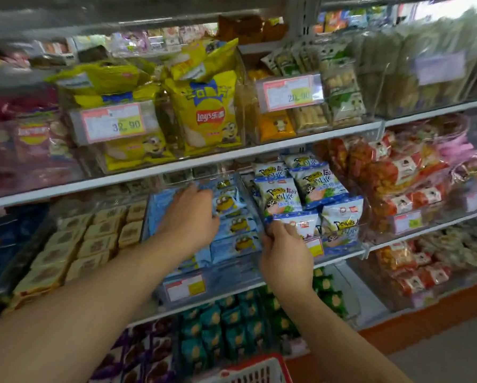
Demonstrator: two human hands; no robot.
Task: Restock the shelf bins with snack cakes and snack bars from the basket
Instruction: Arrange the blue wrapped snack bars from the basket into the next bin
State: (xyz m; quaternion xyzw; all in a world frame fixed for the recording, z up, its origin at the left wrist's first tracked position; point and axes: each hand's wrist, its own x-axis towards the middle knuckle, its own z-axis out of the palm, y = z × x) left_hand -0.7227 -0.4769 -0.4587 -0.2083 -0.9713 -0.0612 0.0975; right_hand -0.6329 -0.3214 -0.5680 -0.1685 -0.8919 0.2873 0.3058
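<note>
My left hand [191, 217] reaches into the clear middle-shelf bin [218, 283] and its fingers curl over the light blue snack cake packs [236, 226] with yellow cartoon figures. Just to the right, my right hand [283, 248] pinches the lower edge of a white and blue snack pack [301, 221] at the front of the neighbouring bin. More of those white and blue packs [280, 193] are stacked behind it. The red basket [255, 370] shows only its rim at the bottom edge, between my forearms.
Beige wrapped cakes [93, 239] fill the bin to the left. Red and orange snack bags [397, 172] sit to the right. Yellow chip bags [204, 114] stand on the shelf above. Teal packs [232, 327] lie on the shelf below. Price tags hang on the bin fronts.
</note>
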